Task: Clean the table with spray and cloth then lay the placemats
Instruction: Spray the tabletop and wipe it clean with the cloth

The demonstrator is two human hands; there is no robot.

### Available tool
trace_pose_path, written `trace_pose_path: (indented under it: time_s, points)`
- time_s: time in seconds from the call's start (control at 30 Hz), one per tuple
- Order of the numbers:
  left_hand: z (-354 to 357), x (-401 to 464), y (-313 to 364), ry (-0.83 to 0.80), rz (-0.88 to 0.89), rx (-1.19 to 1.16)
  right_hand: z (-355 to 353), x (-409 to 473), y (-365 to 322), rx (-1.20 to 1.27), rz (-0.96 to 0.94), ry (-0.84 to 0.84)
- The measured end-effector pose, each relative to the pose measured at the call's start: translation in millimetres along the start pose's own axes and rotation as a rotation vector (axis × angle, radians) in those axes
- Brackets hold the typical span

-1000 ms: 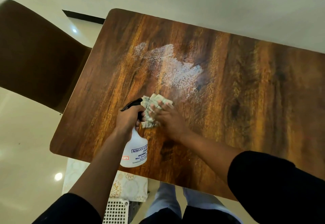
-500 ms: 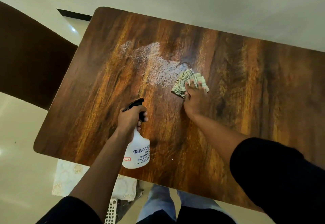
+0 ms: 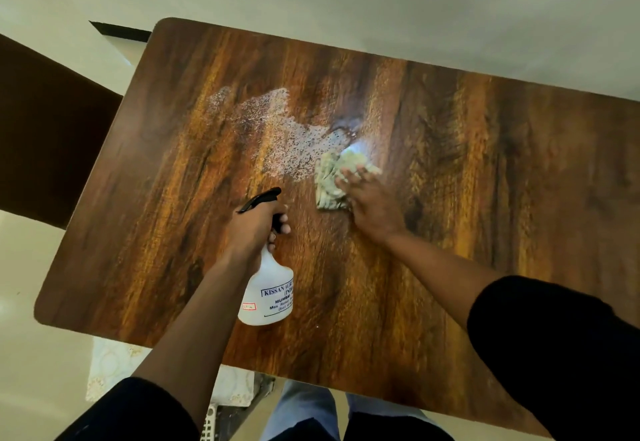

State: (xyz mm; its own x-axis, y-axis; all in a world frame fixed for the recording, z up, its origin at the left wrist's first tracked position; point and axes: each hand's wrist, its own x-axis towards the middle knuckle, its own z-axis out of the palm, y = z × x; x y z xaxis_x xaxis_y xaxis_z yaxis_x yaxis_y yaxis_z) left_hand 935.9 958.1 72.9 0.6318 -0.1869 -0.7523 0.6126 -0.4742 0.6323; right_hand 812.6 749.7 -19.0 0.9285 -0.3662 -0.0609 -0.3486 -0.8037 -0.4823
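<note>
A dark wooden table fills the view. A patch of white spray droplets lies on its middle left. My left hand grips the neck of a white spray bottle with a black trigger, held above the near part of the table. My right hand presses flat on a crumpled pale checked cloth at the right edge of the wet patch. A pale patterned placemat shows below the table's near left edge.
A dark brown chair back stands at the table's left end. A white slotted basket sits on the floor under the near edge. My legs in blue trousers are at the near edge. Pale floor surrounds the table.
My right hand slid the cloth from beside the bottle out to the right side of the spray patch, then slightly back toward me. The left hand has held the bottle steady.
</note>
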Motion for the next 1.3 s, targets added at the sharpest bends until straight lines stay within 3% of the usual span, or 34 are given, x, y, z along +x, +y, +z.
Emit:
trace_pose_path:
  time_s: [0.1,0.2,0.27,0.4,0.5,0.7,0.83,0.93,1.13,1.23,1.3]
  points:
    - [4,4,5,0.009,0.012,-0.023,-3,34,-5,0.046,0.303,0.105]
    - [4,11,10,0.02,0.026,-0.042,11,48,-29,0.043,0.379,0.144]
    - [3,17,13,0.022,0.019,-0.04,26,42,-51,0.016,0.258,0.142]
    - [3,29,23,0.034,-0.017,-0.054,43,34,-64,0.035,-0.129,-0.018]
    - [-2,37,29,0.02,-0.001,-0.022,28,47,-43,0.052,-0.201,-0.064]
    - [-11,48,31,0.025,-0.008,-0.019,-25,91,2,0.067,0.366,0.16]
    - [-12,57,32,0.003,-0.01,-0.023,-15,104,-7,0.081,0.491,0.213]
    - [-14,63,34,-0.007,-0.003,-0.029,13,104,-40,0.122,0.411,0.209]
    - [-23,79,43,-0.034,-0.032,-0.026,50,100,-87,0.084,-0.123,-0.039]
    - [-29,83,47,-0.046,-0.03,-0.016,35,112,-62,0.057,-0.143,-0.02]
    - [-33,85,49,-0.042,-0.021,-0.015,22,124,-39,0.036,0.035,0.066]
